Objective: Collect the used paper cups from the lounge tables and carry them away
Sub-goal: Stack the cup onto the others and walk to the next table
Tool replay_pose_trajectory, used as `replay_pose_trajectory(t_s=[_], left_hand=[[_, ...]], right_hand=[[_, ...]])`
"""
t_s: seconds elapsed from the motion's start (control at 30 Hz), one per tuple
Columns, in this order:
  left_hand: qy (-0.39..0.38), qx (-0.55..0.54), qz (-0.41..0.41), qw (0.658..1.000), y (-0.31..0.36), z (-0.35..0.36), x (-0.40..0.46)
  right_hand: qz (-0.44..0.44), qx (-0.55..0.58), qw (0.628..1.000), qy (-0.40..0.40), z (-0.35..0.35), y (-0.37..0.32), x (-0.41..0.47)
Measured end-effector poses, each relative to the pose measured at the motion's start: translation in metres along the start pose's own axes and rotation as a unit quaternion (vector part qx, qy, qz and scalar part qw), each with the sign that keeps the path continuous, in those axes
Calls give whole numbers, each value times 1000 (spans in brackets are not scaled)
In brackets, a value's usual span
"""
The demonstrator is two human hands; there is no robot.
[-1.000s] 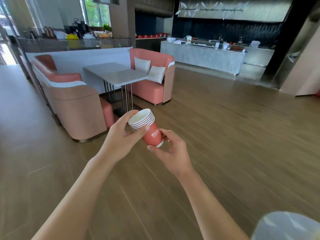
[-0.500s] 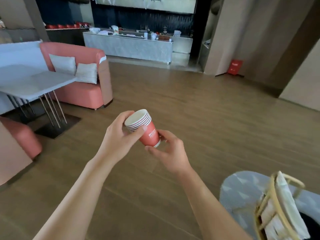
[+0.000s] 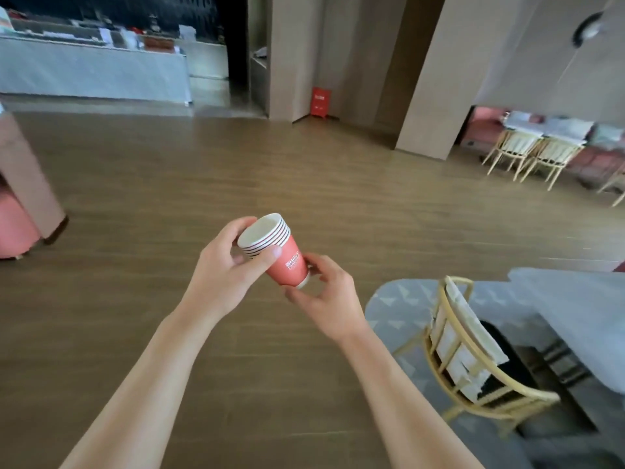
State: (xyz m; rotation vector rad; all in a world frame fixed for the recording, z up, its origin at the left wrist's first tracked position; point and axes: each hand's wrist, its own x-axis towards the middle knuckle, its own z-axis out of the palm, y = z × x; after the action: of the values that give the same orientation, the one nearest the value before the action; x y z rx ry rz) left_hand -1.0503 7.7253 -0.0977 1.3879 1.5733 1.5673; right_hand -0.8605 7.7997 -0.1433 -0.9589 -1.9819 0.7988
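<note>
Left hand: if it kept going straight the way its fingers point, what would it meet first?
The left hand points up and right, its fingers already wrapped round the rim end of the stack of red paper cups. Past the cups only bare wooden floor shows; depth is unclear.

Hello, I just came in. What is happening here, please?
A person is carrying a stack of red paper cups across a lounge with a wooden floor. The left hand grips the stack near the rims, and the right hand supports its base, so the stack is tilted. A chair and a grey table are at the lower right.
</note>
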Motion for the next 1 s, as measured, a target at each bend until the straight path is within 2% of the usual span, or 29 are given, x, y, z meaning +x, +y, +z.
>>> replay_pose_trajectory(t_s=[0.23, 0.5, 1.0], left_hand=[[-43, -32, -8, 999, -25, 28, 38], [-73, -32, -4, 997, -33, 86, 98], [-61, 2, 28, 998, -12, 271, 239]], right_hand=[[38, -31, 998, 36, -14, 29, 15], [47, -14, 997, 67, -52, 86, 61], [2, 9, 996, 84, -203, 219, 192]])
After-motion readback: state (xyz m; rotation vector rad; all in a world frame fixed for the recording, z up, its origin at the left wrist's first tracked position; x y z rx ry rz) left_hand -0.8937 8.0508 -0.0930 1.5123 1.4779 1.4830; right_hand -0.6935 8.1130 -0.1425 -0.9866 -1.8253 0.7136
